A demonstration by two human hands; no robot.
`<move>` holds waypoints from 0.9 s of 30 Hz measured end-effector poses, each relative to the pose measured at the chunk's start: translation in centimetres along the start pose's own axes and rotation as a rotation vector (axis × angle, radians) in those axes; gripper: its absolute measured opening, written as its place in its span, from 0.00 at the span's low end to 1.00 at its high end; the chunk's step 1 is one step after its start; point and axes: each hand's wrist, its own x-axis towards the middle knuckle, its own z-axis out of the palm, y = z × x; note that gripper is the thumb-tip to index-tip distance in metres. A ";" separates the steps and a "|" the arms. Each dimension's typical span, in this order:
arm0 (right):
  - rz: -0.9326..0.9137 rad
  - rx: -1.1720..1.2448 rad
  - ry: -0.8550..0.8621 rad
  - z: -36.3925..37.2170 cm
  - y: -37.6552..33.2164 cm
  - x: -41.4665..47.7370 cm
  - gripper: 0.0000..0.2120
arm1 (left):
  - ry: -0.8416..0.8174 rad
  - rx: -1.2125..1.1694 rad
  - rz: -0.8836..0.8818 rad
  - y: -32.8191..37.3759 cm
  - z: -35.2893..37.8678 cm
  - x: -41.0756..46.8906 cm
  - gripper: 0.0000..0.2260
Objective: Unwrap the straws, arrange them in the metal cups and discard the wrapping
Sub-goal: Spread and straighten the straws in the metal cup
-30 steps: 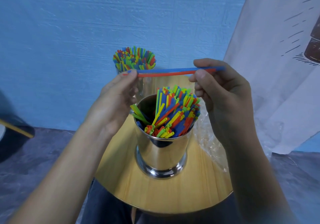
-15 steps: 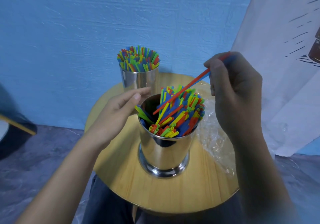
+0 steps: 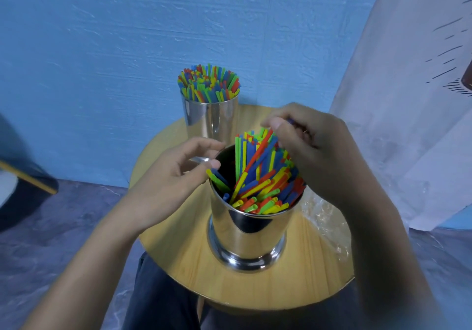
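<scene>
Right hand [image 3: 314,156] pinches red and blue plastic straws [image 3: 255,156] into near shiny steel cup [image 3: 245,230]; left hand [image 3: 173,184] relaxed, empty. Crumpled clear wrapping [image 3: 321,217], 3 o'clock, undiscarded.

Soft, diffuse light is filling the scene, keeping the blue wall [image 3: 102,36] bright while the floor [image 3: 63,227] is sitting dimmer. The right hand [image 3: 319,156] is showing dark, shaded and slightly blurred above the vivid straws [image 3: 265,189]; the left hand [image 3: 173,176] is catching more light. The near metal cup [image 3: 245,232] is glinting at its base, and the wrapping [image 3: 324,217] is sparkling. The wide lens is bowing the edges and stretching the corners.
</scene>
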 end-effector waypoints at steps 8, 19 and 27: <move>-0.022 0.085 0.057 -0.3 0.6 -0.3 0.10 | 0.002 -0.098 -0.044 0.1 1.6 1.6 0.15; 0.088 0.205 0.140 0.0 2.6 -1.9 0.08 | 0.054 -0.020 0.004 1.7 2.3 4.4 0.08; 0.075 0.208 0.149 0.3 2.5 -1.7 0.08 | 0.064 0.139 0.053 2.3 2.1 5.1 0.04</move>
